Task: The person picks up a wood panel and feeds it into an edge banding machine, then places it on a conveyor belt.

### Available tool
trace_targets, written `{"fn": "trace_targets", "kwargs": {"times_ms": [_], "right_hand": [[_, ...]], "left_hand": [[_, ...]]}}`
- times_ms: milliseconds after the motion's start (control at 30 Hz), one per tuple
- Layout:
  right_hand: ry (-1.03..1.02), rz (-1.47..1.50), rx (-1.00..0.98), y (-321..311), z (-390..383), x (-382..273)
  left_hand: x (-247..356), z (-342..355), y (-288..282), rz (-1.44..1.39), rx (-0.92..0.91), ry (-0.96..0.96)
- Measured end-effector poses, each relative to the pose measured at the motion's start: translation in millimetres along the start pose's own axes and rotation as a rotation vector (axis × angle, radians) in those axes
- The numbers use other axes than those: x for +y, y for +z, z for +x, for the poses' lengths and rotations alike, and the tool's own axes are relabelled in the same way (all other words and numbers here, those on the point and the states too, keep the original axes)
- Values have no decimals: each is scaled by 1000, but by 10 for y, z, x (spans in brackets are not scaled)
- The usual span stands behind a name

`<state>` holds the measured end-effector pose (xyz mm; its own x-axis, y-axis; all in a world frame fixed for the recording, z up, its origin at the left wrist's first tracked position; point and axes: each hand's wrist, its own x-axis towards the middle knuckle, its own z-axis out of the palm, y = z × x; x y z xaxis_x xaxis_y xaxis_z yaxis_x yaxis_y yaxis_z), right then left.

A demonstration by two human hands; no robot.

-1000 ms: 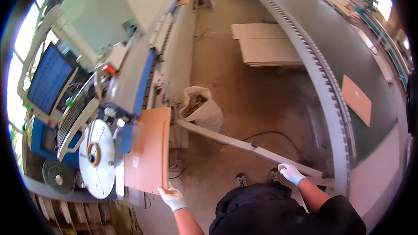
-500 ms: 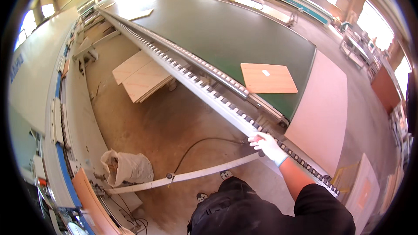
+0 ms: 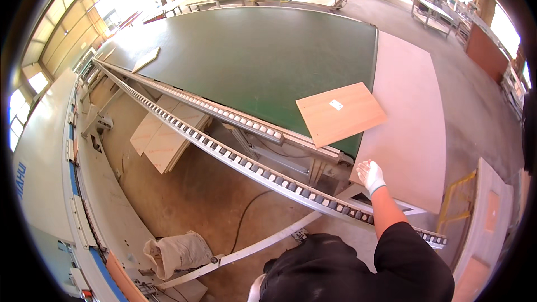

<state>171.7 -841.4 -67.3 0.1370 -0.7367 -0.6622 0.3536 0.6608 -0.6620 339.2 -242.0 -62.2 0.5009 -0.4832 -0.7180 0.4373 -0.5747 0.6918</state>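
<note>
My right hand (image 3: pixel 370 177), in a white glove, is raised above the roller rail (image 3: pixel 291 185) with its fingers apart and nothing in them. It is close to the near edge of a pale pink board (image 3: pixel 405 134). Beyond it lies a wood-coloured panel (image 3: pixel 321 120) with a small white label (image 3: pixel 336 105). This panel rests partly on the green conveyor belt (image 3: pixel 240 56) and reaches over the pink board. A bit of white at the bottom edge beside my dark clothing looks like my left hand (image 3: pixel 255 289); its fingers are hidden.
Stacked boards (image 3: pixel 168 134) sit under the conveyor. A white sack (image 3: pixel 179 253) stands by a curved pale bar (image 3: pixel 263 243), with a black cable (image 3: pixel 241 218) on the floor. A long machine (image 3: pixel 47 162) runs along the left. A yellow frame (image 3: pixel 456 198) holds boards at right.
The labelled panel has moved toward the right end of the belt, turned, and now overlaps the pink board. My right hand has left the roller rail and opened. My view has shifted.
</note>
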Motion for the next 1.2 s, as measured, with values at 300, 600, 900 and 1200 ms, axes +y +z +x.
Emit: {"fn": "trace_targets", "kwargs": {"times_ms": [300, 600, 900, 1200], "right_hand": [[-66, 126, -83, -106, 510, -201], [36, 429, 72, -180, 713, -202], [-80, 295, 43, -19, 346, -713], [-25, 469, -294, 558, -966, -1086]], "left_hand": [[-503, 51, -190, 475, 272, 186], [-2375, 333, -707, 233, 499, -70], [-1748, 505, -16, 5, 372, -76], [451, 364, 122, -175, 132, 315]]}}
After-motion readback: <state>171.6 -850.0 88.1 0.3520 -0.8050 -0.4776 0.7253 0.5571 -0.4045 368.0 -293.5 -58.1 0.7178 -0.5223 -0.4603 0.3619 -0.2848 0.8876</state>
